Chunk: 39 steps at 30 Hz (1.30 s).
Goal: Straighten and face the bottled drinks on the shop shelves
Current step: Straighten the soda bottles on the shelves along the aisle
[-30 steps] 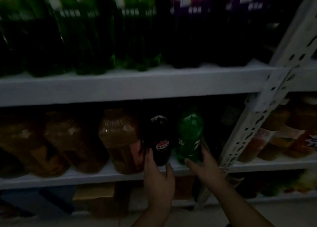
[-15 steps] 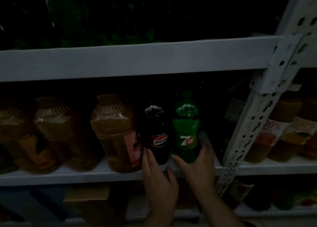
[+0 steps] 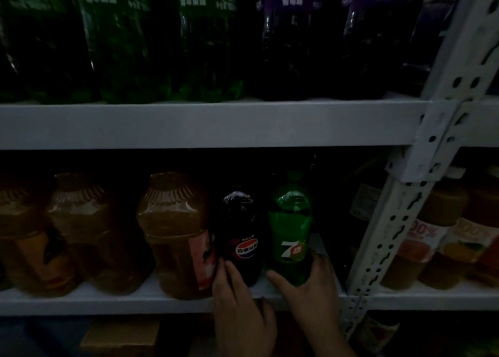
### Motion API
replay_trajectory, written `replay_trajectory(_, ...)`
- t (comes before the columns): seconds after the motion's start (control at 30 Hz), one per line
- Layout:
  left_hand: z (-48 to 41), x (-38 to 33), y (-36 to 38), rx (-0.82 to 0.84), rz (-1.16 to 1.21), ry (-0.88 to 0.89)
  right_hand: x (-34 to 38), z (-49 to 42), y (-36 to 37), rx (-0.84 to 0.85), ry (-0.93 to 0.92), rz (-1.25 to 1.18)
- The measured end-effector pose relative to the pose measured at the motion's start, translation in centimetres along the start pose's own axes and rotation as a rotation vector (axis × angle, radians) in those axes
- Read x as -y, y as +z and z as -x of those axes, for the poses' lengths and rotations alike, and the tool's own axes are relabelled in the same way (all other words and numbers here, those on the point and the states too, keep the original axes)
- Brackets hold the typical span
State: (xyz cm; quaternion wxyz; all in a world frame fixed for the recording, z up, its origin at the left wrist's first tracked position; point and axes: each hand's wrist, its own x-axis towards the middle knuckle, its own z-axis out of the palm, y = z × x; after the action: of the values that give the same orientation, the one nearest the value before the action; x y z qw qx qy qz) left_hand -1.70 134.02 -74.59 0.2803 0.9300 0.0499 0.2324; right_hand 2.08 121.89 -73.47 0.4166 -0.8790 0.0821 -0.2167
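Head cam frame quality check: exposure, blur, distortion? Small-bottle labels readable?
Head view: badly underexposed, top-shelf bottles nearly black, no glare. Head view: centre fairly sharp, logos on the cola bottle and green bottle readable; amber jugs softer. Head view: wide-angle lean on the shelf upright.

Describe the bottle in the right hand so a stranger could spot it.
On the white shelf of big amber jugs, look left of the perforated upright post. Two smaller bottles stand there; the right hand grips the green bottle. Unlike the dark cola bottle beside it, it is bright green with a white 7.
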Motion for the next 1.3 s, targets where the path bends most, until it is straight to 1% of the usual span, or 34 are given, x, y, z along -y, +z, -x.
replay_trajectory(0.07, -0.1, 0.9, -0.2, -0.076, -0.009, 0.038, 0.0, 0.0, 0.0, -0.001, 0.018, 0.002)
replay_trajectory(0.13, -0.3, 1.9, -0.9, -0.256, 0.044, 0.052, 0.0, -0.1, 0.0, -0.005, 0.036, 0.001)
replay_trajectory(0.2, -1.0, 3.2, -1.6, -0.441, 0.117, 0.019, 0.2, 0.0, -0.1, 0.004, 0.051, 0.017)
replay_trajectory(0.23, -1.6, 3.9, -2.0, -0.507, 0.124, -0.010, 0.2, 0.0, -0.1, 0.011, 0.052, 0.023)
replay_trajectory(0.3, -2.8, 5.5, -2.6, -0.571, 0.089, -0.028, 0.3, 0.2, -0.1, 0.019, 0.036, 0.018)
replay_trajectory(0.4, -4.1, 7.2, -3.6, -0.501, 0.066, -0.061, 0.3, 0.3, -0.3, 0.035, 0.008, 0.022)
replay_trajectory(0.5, -4.1, 7.6, -4.5, -0.417, 0.190, -0.121, 0.0, 0.4, -0.4, 0.069, -0.023, 0.055)
replay_trajectory(0.63, -4.1, 8.1, -5.2, -0.371, 0.315, -0.097, -0.4, 0.8, -0.8, 0.096, 0.018, -0.016)
replay_trajectory(0.7, -4.3, 9.2, -6.0, -0.301, 0.376, -0.115, -0.5, 1.6, -1.0, 0.048, 0.063, -0.088)
replay_trajectory(0.73, -4.4, 9.9, -6.6, -0.254, 0.415, -0.119, -0.5, 2.2, -1.1, -0.015, 0.047, -0.115)
replay_trajectory(0.77, -4.6, 10.7, -7.2, -0.203, 0.455, -0.127, -0.5, 3.0, -1.1, -0.092, -0.009, -0.124)
replay_trajectory(0.83, -5.0, 12.2, -8.7, -0.098, 0.508, -0.139, 0.1, 4.9, -0.7, -0.240, -0.201, -0.098)
replay_trajectory(0.87, -5.3, 13.0, -9.4, -0.046, 0.510, -0.126, 0.7, 6.0, -0.2, -0.261, -0.313, -0.073)
replay_trajectory(0.9, -5.5, 13.5, -10.0, 0.002, 0.495, -0.102, 1.4, 6.9, 0.4, -0.230, -0.411, -0.063)
replay_trajectory(0.93, -5.6, 13.9, -10.5, 0.045, 0.465, -0.071, 2.4, 7.7, 1.1, -0.144, -0.483, -0.074)
replay_trajectory(0.97, -5.5, 14.0, -10.8, 0.077, 0.418, -0.037, 3.5, 8.2, 1.9, -0.013, -0.522, -0.103)
replay_trajectory(1.0, -5.2, 13.9, -10.9, 0.086, 0.359, -0.003, 4.7, 8.6, 2.9, 0.136, -0.523, -0.141)
replay_trajectory(1.07, -4.0, 13.1, -10.3, 0.011, 0.249, 0.024, 7.3, 8.9, 4.8, 0.374, -0.436, -0.261)
replay_trajectory(1.1, -3.3, 12.5, -9.9, -0.044, 0.212, 0.001, 8.6, 8.8, 5.7, 0.443, -0.361, -0.337)
replay_trajectory(1.2, -1.7, 11.5, -9.0, -0.129, 0.235, -0.069, 11.5, 7.6, 7.7, 0.531, -0.133, -0.582)
replay_trajectory(1.3, -1.9, 12.1, -8.9, -0.136, 0.268, -0.036, 12.8, 6.4, 9.2, 0.570, -0.020, -0.722)
